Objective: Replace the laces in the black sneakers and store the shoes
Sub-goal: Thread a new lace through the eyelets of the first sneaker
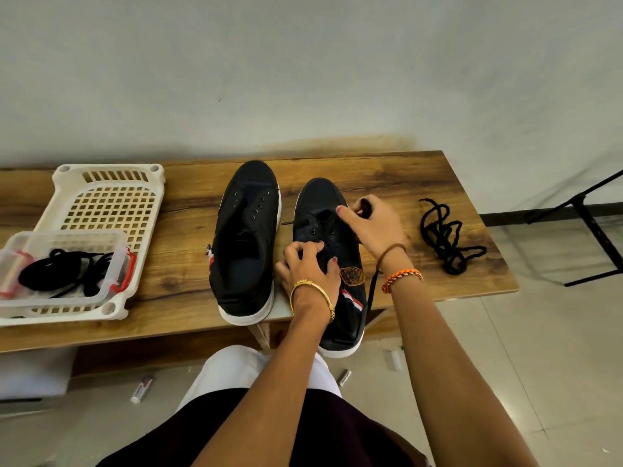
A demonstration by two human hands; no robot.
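Observation:
Two black sneakers with white soles stand side by side on the wooden bench (175, 264). The left sneaker (247, 244) has bare eyelets and no lace. My left hand (308, 264) grips the near side of the right sneaker (337, 281) by its tongue and eyelet row. My right hand (372, 224) pinches a black lace (364, 206) over the same shoe's far eyelets; one lace end (372, 291) hangs down past my wrist. A loose black lace (445, 237) lies bunched on the bench to the right.
A white perforated basket (108, 214) sits at the bench's left end, with a clear plastic box (67, 264) holding black laces lying in its near part. Small tubes (141, 389) lie on the tiled floor. A black metal stand (586, 227) is at the right.

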